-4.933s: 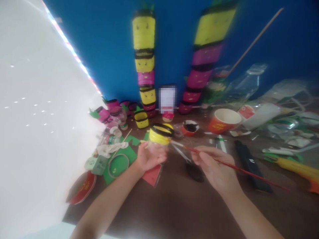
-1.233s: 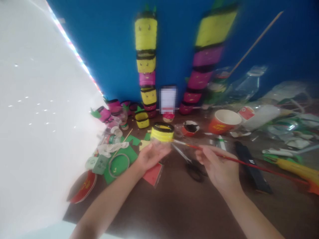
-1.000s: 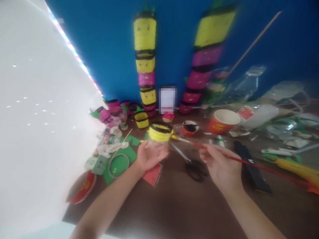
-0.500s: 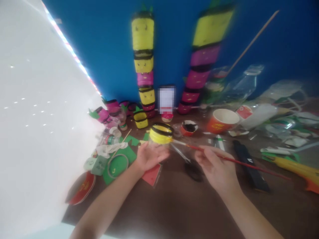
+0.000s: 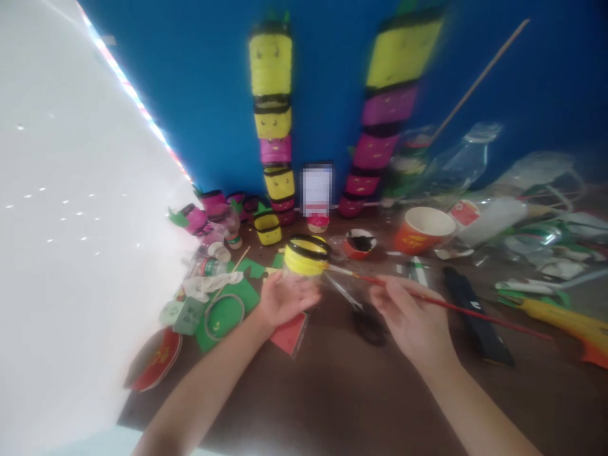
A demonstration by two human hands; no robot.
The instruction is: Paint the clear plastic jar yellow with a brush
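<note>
In my left hand (image 5: 291,296) rests a small cup that looks like a cut plastic bottle (image 5: 304,263), with a yellow painted side, a black rim and a clear lower part. My palm is turned up and the fingers curl round the cup's base. My right hand (image 5: 412,316) pinches a thin red-handled paintbrush (image 5: 456,309). The brush tip touches or nearly touches the cup's right side. Under the brush lie scissors (image 5: 368,323) with black handles. Behind the cup sits a small red container (image 5: 360,244) with something dark inside.
Green paper (image 5: 251,297), a tape ring (image 5: 225,316) and a red bowl (image 5: 159,361) lie left. Painted yellow and pink pots stand at the back. A paper cup (image 5: 424,229), clear bottles, a black case (image 5: 477,316) and a yellow-orange glue gun (image 5: 560,320) are right.
Almost nothing differs. The view has shifted very slightly, and both hands keep the same hold on the cup and the paintbrush.
</note>
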